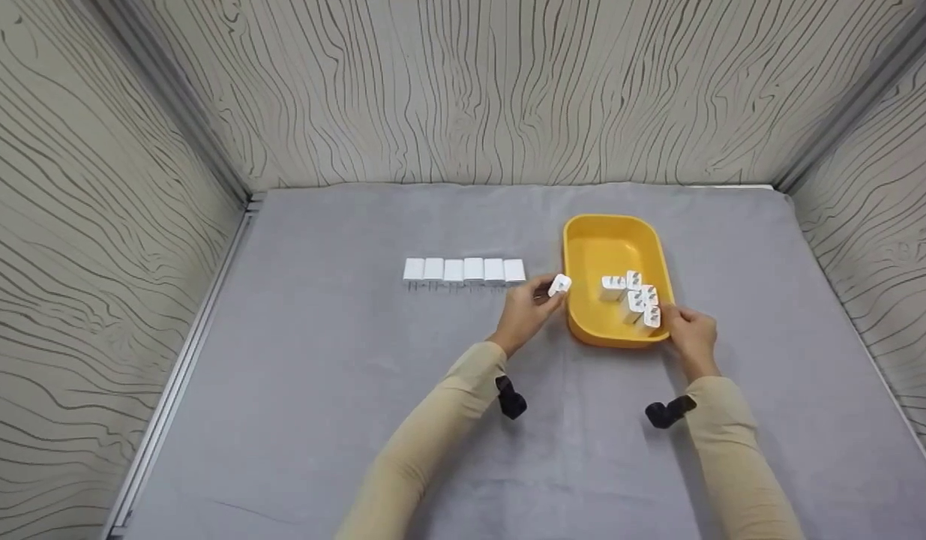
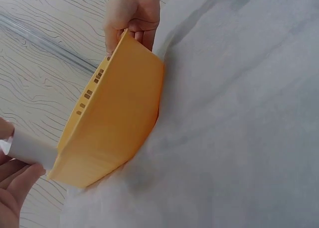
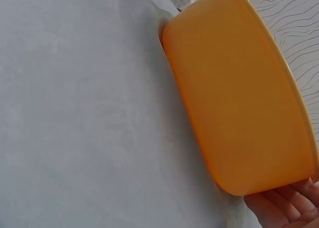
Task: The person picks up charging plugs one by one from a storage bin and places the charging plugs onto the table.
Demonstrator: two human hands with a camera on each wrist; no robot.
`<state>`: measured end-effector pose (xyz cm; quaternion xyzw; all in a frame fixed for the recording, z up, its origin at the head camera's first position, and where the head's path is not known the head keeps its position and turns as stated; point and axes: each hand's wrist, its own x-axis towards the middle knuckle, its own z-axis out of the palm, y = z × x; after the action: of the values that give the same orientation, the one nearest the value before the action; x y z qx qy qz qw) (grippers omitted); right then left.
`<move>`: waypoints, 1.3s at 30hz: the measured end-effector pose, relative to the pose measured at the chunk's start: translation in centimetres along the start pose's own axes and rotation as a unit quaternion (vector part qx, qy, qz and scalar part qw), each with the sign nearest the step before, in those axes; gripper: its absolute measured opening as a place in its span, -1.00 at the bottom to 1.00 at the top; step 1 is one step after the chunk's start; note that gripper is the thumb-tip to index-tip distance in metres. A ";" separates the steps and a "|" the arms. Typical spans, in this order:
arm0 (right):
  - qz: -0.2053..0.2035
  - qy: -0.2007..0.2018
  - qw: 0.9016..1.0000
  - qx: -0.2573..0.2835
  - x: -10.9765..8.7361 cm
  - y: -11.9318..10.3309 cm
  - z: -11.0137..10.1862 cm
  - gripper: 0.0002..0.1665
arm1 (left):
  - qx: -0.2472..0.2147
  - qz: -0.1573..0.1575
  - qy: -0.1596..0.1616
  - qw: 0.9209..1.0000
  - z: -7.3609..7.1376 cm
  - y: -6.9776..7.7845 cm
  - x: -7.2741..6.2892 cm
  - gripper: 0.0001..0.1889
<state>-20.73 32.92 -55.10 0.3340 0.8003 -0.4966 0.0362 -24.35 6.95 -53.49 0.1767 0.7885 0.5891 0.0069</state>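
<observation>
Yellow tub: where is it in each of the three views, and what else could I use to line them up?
Head: the yellow tub is right of centre.
Left wrist: left of centre, slanting from near the top down to the lower left.
Right wrist: fills much of the right half, reaching the top edge.
Shared landmark: the right hand, touching the tub in all three.
</observation>
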 end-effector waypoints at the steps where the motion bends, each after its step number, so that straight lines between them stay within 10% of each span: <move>1: 0.001 -0.001 1.000 -0.002 0.0 0.0 -0.1 -0.33 | -0.002 -0.002 -0.001 1.000 -0.1 0.0 0.0 -0.64; 39: 0.002 0.004 1.000 -0.002 -0.1 0.2 0.0 -0.31 | 0.053 -0.060 0.033 0.996 -5.8 -5.2 -2.4 -0.62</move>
<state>-20.59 32.89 -55.21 0.3375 0.8007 -0.4937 0.0351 -24.80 -0.35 -57.00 0.1098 0.8277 0.5502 0.0072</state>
